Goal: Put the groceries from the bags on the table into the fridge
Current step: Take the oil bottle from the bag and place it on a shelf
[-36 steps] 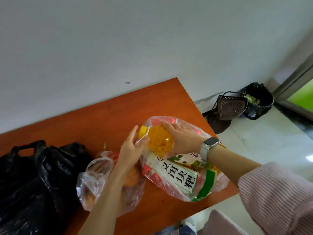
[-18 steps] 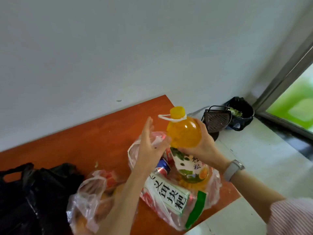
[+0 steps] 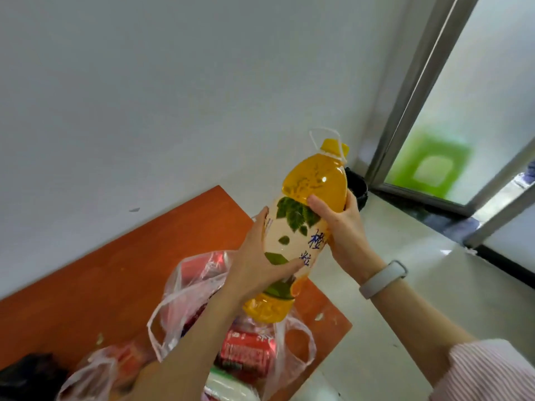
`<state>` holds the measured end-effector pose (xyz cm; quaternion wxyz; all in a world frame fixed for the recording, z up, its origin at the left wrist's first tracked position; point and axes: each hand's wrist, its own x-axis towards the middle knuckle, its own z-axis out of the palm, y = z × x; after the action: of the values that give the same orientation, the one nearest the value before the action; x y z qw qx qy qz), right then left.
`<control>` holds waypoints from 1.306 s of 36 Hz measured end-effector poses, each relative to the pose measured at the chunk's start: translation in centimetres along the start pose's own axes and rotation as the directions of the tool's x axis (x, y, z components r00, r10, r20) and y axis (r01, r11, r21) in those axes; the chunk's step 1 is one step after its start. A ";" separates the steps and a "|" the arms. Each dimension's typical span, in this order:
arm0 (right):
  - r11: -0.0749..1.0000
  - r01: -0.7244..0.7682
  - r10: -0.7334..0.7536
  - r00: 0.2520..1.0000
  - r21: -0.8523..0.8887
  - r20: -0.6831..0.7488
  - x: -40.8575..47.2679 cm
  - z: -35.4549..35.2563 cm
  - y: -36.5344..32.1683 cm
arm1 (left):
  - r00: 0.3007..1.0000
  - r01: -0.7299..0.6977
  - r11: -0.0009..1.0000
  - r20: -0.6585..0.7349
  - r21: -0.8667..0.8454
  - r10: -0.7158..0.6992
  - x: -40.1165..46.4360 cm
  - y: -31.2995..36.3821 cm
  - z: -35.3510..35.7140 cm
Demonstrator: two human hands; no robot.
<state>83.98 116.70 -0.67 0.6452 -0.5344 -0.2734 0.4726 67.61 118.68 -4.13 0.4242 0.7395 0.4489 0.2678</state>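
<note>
A large orange juice bottle (image 3: 304, 215) with a yellow cap, a white carry loop and a leaf-printed label hangs tilted in the air above the table's right end. My left hand (image 3: 260, 259) grips its label from the left. My right hand (image 3: 344, 230), with a grey watch on the wrist, grips it from the right near the shoulder. Below it lies an open clear plastic bag (image 3: 202, 287) with red packets and a red can inside. A second clear bag (image 3: 95, 371) sits at the lower left.
The orange wooden table (image 3: 115, 279) stands against a white wall. A black bag (image 3: 26, 377) lies at the bottom left. A black bin (image 3: 357, 186) peeks out behind the bottle. A glass door with a metal frame (image 3: 411, 91) is at the right, over pale floor.
The bottle has come fully out of the clear bag and risen higher. My left hand has moved from the bag's edge onto the bottle's label. The view has swung right and up.
</note>
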 end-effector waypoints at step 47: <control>0.878 0.454 -0.275 0.210 -0.156 -0.938 -64.2 -50.9 -10.4 | -0.040 -0.431 0.734 0.824 -0.525 0.565 -39.1 37.5 52.1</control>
<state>104.99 37.06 4.75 0.8109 -0.5754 0.0748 -0.0766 106.70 54.77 1.93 0.5167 0.8169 -0.2360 -0.0997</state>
